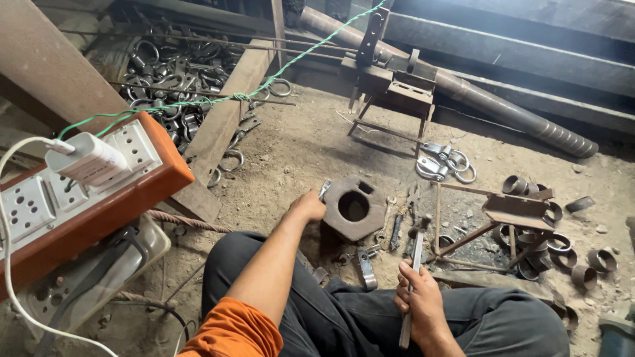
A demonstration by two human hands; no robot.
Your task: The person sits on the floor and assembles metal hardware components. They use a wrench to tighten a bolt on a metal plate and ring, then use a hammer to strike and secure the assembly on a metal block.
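I sit on a dirt floor with my legs folded. My left hand reaches forward and closes on a small shiny metal piece at the left edge of a rusty hexagonal iron block with a round hole in its middle. My right hand rests over my right leg and grips the handle of a hammer, whose head points up toward the block. A flat metal clamp part lies on the ground between my hands.
A wrench and small tools lie right of the block. Short pipe rings and a low rusty stand sit at right. Shiny clamps lie behind. A pile of metal rings is far left. An orange socket board is near left.
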